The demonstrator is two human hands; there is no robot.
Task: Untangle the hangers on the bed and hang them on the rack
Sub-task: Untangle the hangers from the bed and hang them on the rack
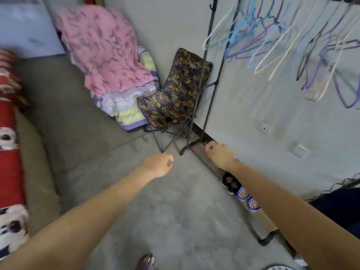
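A: Rack point(209, 78), black metal, stands against the grey wall at the right. Its rail carries a row of hangers point(276, 41): white, pale blue, blue, purple and dark ones, hooks up, frames tilted and overlapping. Blurred, so no count.

B: Anything else holding things?

A: A folding chair point(175, 90) with leaf-print fabric, just beside the rack's upright. A pink patterned cloth point(103, 47) and a striped towel point(126, 108) are draped over something next to it, touching the chair's edge. Shoes point(241, 193) sit on the floor along the rack's base bar.

B: Bed?

A: Only the left edge shows: red and white patterned bedding point(8, 152). No hangers visible on that strip.

B: Hands?

A: Both arms reach forward and down over the concrete floor point(155, 211). Left hand point(158, 164) loosely curled, fingers folded in, nothing seen in it. Right hand point(219, 153) likewise curled into a loose fist near the rack's foot, back of hand up, empty as far as shows. Hands apart, neither touching the rack.
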